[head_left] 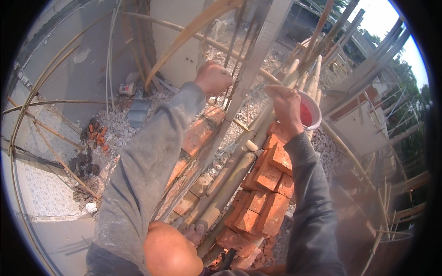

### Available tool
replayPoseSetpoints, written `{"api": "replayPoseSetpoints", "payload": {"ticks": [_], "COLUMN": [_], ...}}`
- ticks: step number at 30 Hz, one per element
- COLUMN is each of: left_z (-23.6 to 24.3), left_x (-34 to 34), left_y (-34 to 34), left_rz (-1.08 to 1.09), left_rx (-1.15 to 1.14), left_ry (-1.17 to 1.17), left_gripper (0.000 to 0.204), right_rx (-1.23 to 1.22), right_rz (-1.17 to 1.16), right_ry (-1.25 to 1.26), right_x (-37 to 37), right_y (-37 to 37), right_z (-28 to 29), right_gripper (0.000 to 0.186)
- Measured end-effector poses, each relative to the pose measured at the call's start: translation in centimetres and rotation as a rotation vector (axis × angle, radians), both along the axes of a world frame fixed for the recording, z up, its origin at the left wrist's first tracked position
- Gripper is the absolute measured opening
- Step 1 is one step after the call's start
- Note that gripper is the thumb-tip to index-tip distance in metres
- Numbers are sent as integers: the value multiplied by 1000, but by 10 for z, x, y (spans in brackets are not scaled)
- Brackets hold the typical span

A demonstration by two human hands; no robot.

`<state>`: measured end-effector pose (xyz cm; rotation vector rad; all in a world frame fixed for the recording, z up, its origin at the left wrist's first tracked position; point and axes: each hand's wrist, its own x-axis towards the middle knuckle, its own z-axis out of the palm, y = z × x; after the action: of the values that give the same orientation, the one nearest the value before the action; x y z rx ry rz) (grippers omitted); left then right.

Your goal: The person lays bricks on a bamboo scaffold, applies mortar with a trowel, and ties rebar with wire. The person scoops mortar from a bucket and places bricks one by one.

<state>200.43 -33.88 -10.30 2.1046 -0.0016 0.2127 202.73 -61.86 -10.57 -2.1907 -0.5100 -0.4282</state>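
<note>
With fingers (225, 81) of left hand (212, 77) closed, right hand (285, 108) unclear, seems partway, leaving oblong orange clay bricks (271, 214) stacked lower centre.

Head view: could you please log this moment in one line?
left hand: curled near rods; right hand: overlapping bucket; red bricks: stacked beside bamboo poles

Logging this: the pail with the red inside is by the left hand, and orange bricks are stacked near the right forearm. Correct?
Wrong hand: the head view shows the pail by the right hand, not the left hand. The orange bricks are indeed stacked near the right forearm.
</note>
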Motion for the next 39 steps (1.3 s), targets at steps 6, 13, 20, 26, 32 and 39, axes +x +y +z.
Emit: {"api": "replayPoseSetpoints", "payload": {"ticks": [6,13,20,26,32,39], "left_z": [-5,0,12,15,16,23], "left_x": [10,7,-9,-14,-8,-7], "left_y": [-7,-10,11,7,-4,1], "left_rz": [-3,-12,-127,-154,-108,-76], "left_rx": [52,21,26,-28,42,110], "left_ry": [-14,-39,30,10,-1,-87], "left_gripper": [21,24,25,24,24,20], "right_rx": [-134,-51,39,64,85,4], "right_rz": [-18,19,49,-15,50,85], "right_ry": [-17,-104,-89,-46,-159,-115], "right_x": [-21,-38,-62,-71,-76,-84], "right_y": [4,19,39,56,67,74], "right_z": [-1,-8,-12,-23,-21,-14], "right_gripper": [29,24,25,32,21,16]}}
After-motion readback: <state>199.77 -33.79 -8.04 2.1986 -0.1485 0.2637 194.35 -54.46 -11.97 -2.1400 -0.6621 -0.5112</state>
